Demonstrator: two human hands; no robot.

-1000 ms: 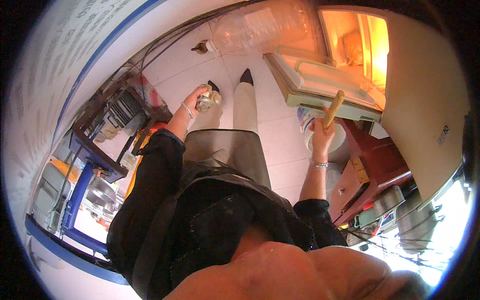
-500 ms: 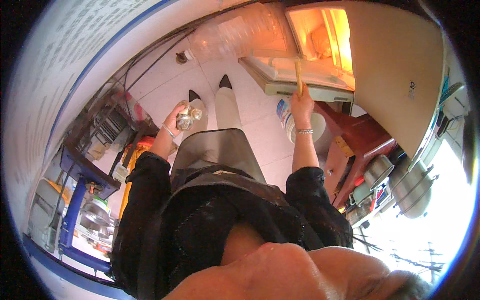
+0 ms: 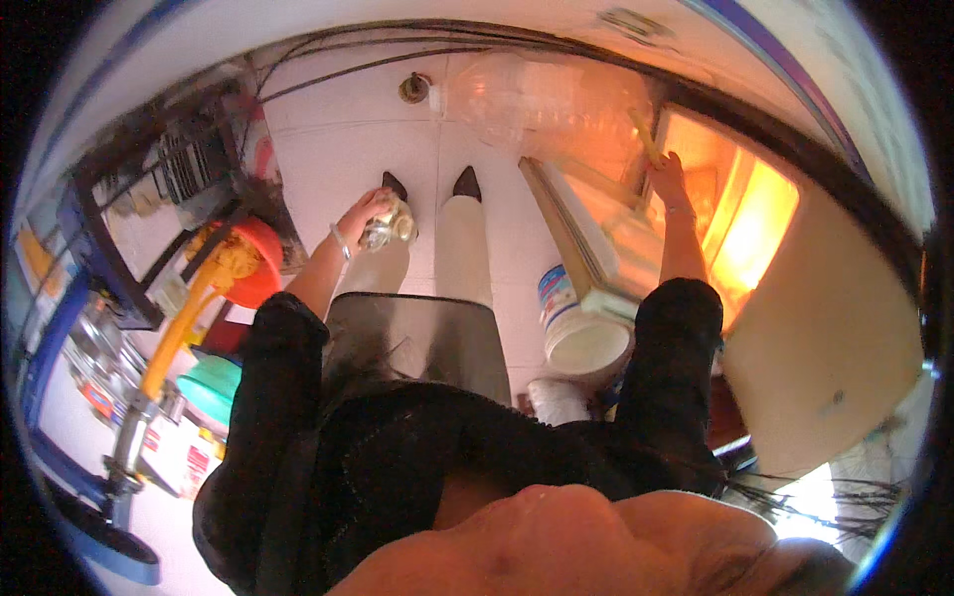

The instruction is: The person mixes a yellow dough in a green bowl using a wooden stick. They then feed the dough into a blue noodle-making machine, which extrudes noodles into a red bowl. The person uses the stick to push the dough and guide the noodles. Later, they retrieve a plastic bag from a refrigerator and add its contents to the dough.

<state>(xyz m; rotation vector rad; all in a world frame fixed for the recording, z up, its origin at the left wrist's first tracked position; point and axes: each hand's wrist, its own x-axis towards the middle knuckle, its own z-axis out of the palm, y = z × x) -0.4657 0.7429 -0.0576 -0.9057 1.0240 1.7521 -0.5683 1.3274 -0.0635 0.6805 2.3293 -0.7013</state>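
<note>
Holds a small clear bag [image 3: 388, 230] in the left hand [image 3: 366, 212], left of centre in the upper half of the frame, with the fingers wrapped around one side and the bulge to the right of them. Cannot tell the contents (too blurred and glossy to read). Grips a pale yellow stick [image 3: 644, 134] in the right hand [image 3: 670, 181] at upper right, with the fist tight around the lower end and the free end pointing up and left. Holds that hand by the gap between the open door [image 3: 586, 233] and the lit opening [image 3: 755, 223] of the refrigerator [image 3: 835, 328]; cannot tell from this angle about contact with either. Could knock the stick against the door or the frame, because of the long free end in a tight gap. Could also drop it, given a hold at one end only. Could let the bag slide or tear, through uneven pressure on thin, slippery film. Might jog the white bucket [image 3: 568, 316], just beside the door at right of centre, by swinging the door. Might also kick the big clear bottle [image 3: 552, 104] at upper centre, with both hands occupied in cramped quarters.
</note>
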